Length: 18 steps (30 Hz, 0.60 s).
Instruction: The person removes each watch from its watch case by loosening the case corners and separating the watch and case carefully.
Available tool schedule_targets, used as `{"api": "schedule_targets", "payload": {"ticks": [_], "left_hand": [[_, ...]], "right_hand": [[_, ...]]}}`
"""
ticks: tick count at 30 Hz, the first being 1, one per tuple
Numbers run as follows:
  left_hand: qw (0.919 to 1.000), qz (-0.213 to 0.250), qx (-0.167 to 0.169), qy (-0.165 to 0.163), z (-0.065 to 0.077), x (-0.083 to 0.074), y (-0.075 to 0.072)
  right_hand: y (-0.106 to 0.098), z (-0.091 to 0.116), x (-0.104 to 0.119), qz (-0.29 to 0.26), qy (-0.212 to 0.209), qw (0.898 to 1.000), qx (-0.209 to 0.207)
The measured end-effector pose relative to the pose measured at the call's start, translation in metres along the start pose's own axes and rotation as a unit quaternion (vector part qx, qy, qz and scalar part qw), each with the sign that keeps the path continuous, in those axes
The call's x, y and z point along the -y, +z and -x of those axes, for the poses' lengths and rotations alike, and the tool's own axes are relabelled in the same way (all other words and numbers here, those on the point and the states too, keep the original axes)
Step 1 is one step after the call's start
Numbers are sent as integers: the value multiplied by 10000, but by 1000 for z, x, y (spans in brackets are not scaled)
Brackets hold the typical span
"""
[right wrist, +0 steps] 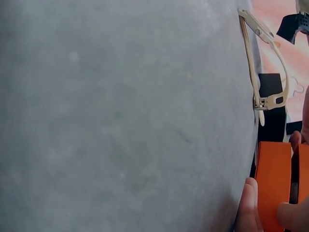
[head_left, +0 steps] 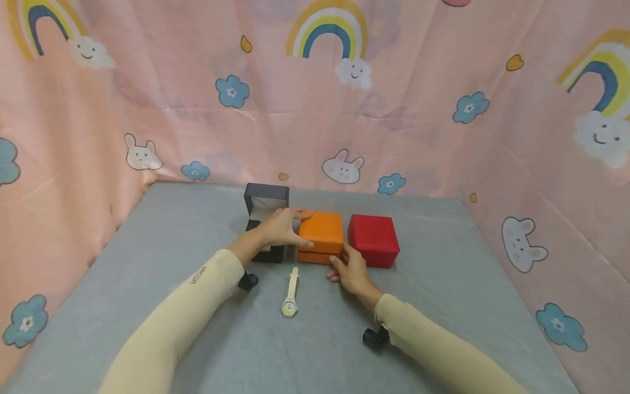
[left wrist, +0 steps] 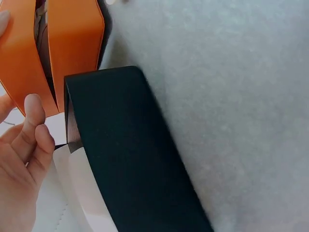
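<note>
An orange watch box (head_left: 321,232) stands in the middle of the table, a narrow gap showing between lid and base in the left wrist view. My left hand (head_left: 281,227) grips its lid from the left, thumb at the front and fingers towards the back. With thumb and fingers, my right hand (head_left: 355,273) holds the lower part at the front right corner. A cream wristwatch (head_left: 289,306) lies in front of the box, dial towards me. Behind my left hand, a black watch box (head_left: 266,192) stands with its lid raised; the hand hides part of it.
Just right of the orange box sits a closed red box (head_left: 374,241). A grey cloth covers the table (head_left: 443,328). Pink patterned curtains (head_left: 275,137) rise behind and at both sides. Dark wrist camera mounts (head_left: 375,339) stick out beneath both forearms.
</note>
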<state>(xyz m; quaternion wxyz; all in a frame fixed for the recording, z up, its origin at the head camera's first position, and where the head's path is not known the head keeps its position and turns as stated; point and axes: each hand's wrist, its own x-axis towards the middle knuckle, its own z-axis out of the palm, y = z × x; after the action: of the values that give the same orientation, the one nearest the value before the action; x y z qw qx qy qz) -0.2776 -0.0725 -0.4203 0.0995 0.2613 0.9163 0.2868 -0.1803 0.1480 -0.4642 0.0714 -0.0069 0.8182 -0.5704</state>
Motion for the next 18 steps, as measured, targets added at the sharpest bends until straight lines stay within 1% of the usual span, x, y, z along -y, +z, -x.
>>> {"api": "schedule_targets", "payload": {"ticks": [5,8,13,18], "left_hand": [[9998,-82,56,-142,0,0,0],[9998,-121,56,-170,0,0,0],[9999,-62,29,-153,0,-2,-1],[9997,187,-10,-141,0,-4,-1]], "right_hand": [[-6,0,2,-72,133,9996,246],[-7,0,4,-74,192,9993,327],[-5,0,2,7,179,9996,200],[-3,1,1,45,87,9999,71]]}}
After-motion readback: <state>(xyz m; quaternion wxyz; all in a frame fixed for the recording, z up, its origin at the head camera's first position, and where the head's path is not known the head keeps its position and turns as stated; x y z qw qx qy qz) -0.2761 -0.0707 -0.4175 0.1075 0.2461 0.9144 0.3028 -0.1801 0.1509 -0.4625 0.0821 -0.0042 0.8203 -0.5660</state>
